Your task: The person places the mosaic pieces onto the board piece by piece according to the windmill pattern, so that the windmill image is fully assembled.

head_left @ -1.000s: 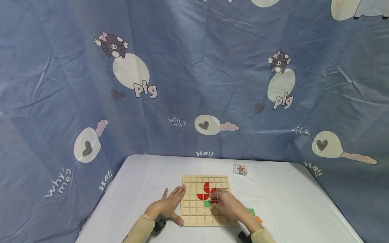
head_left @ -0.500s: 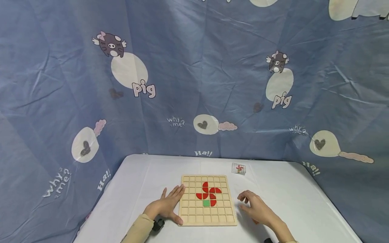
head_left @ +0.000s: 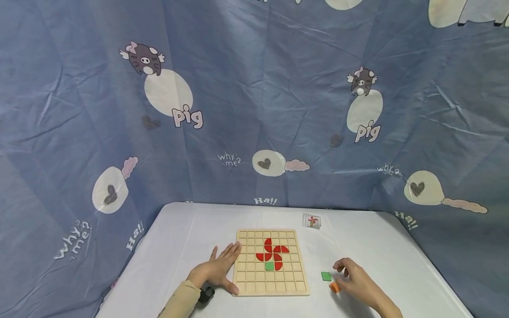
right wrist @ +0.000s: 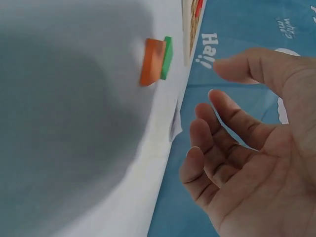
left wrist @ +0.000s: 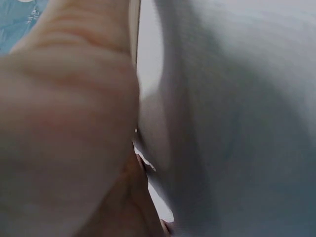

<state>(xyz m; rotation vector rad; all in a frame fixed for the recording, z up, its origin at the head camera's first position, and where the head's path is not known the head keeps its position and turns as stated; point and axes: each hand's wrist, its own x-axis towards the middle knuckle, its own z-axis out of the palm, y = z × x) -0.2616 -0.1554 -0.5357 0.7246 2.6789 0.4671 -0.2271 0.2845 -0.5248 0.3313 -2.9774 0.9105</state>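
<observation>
My left hand lies spread along the left edge of the wooden grid board, fingertips and thumb at its rim. Red rounded tiles form a pinwheel on the board, with one green square tile in the cell below it. To the right of the board, my right hand hovers with fingers loosely bent and nothing between them. Just beside its thumb are an orange piece and a loose green tile. The right wrist view shows the orange piece apart from the fingers.
A small pattern card with a printed red pinwheel lies behind the board, to its right. White cloth covers the table. A blue printed curtain hangs around the back and sides.
My right hand has left the board and moved right, then back toward the loose pieces' side. The red tile under its fingers now lies in the pinwheel. My left hand stays put.
</observation>
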